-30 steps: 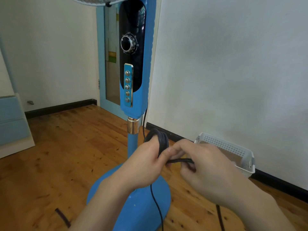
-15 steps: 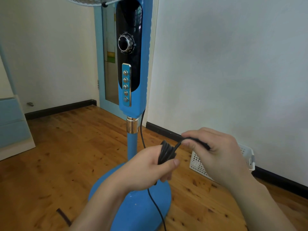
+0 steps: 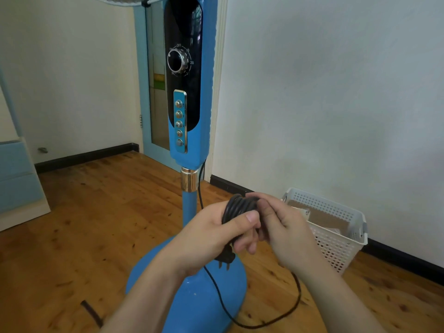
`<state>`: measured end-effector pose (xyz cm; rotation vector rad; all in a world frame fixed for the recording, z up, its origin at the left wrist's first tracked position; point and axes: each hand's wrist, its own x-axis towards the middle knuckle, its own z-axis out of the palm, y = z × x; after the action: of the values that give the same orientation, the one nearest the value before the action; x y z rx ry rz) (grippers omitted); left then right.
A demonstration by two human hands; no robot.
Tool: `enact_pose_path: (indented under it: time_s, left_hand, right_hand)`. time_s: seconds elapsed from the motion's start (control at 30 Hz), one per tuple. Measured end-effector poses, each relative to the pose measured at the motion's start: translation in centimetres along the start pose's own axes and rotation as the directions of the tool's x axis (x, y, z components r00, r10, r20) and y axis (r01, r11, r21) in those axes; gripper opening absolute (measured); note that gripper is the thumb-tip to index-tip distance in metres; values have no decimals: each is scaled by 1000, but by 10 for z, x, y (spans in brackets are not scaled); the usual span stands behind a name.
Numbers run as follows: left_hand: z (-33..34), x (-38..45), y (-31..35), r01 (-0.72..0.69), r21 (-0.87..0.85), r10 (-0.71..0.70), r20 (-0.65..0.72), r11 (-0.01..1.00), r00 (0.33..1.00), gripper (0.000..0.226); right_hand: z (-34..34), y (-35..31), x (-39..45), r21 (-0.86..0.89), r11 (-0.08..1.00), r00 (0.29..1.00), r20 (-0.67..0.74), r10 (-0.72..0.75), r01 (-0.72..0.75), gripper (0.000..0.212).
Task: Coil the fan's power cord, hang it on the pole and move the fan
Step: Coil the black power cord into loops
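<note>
Wooden floor, upright fan (image 3: 189, 97)

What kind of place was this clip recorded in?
Most likely a room in a home: a wooden plank floor, plain painted walls with a dark skirting board, a blue-framed door in the corner, and a white plastic basket beside the blue standing fan.

Glossy blue plastic on the fan base (image 3: 192, 296) and pole (image 3: 189, 207); shiny gold-toned metal collar (image 3: 189, 180); gloss-black control panel (image 3: 183, 68) with chromed knob (image 3: 177, 61). Matt black rubbery power cord (image 3: 237, 206). Perforated white plastic basket (image 3: 336, 236). Varnished knotty wood floor (image 3: 96, 224).
</note>
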<state>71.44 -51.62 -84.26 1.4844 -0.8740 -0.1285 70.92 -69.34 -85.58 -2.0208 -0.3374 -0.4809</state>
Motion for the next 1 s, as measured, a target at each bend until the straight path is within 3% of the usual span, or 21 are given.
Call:
enact_pose_path:
  time_s: [0.1,0.23,0.37,0.57,0.7,0.87,1.0]
  left_hand:
    - [1,3,-3,-32,-106,32,-1,994,999,46]
    - [0,7,-2,-84,-342,59,-82,936,995,29]
    - [-2,10,-1,-115,-388,52,-170,914,984,24]
    - [-9,11,-6,-163,-293,64,-320,942,945,24]
    - [-9,9,-7,-86,-39,65,-380,996,923,29]
    - [-8,8,-4,-35,239,115,-332,970,936,27]
    - [-5,7,-6,33,408,88,-275,912,957,16]
  right_hand:
    - [3,-4,-2,58,998,999,34,29,-31,30]
    - [8,-7,-7,96,991,984,165,72,-89,35]
    - [13,-14,-11,49,988,956,265,128,-146,29]
    - [9,-29,-16,-186,974,884,422,199,-131,18]
    - [6,-45,-19,-383,924,859,473,196,1,16]
    - [-6,-62,-19,-576,786,906,420,51,223,17]
    - [-20,-71,-15,-592,741,912,404,-69,317,8]
